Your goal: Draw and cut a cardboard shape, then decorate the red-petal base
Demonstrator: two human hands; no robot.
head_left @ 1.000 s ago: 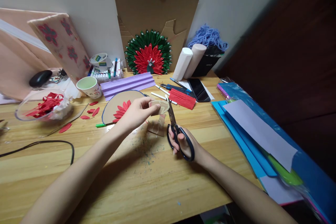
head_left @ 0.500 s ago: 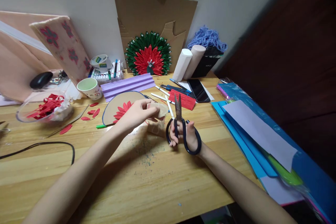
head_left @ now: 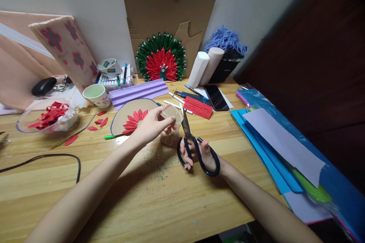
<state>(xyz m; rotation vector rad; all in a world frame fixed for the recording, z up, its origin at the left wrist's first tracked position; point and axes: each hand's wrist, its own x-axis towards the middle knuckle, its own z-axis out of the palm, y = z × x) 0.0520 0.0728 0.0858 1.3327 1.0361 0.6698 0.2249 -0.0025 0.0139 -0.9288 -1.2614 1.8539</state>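
While the left hand (head_left: 154, 123) pinches: a pale piece (head_left: 172, 110) between thumb and fingers, above the worktop (head_left: 148, 205), away from its front edge.
Right hand (head_left: 209, 159): thumb apart from curled fingers, both at the scissors' (head_left: 186, 129) handles; blades beside the piece.
Phone (head_left: 216, 97): near the back right corner.

Your desk (head_left: 199, 201) gets soft, moderate light, with pale glare near your left hand (head_left: 152, 123); the panel (head_left: 313, 72) at right falls nearly black. Your left arm (head_left: 94, 186) throws a soft shadow beside it. Wide-angle stretch pulls at the edges, where detail softens.
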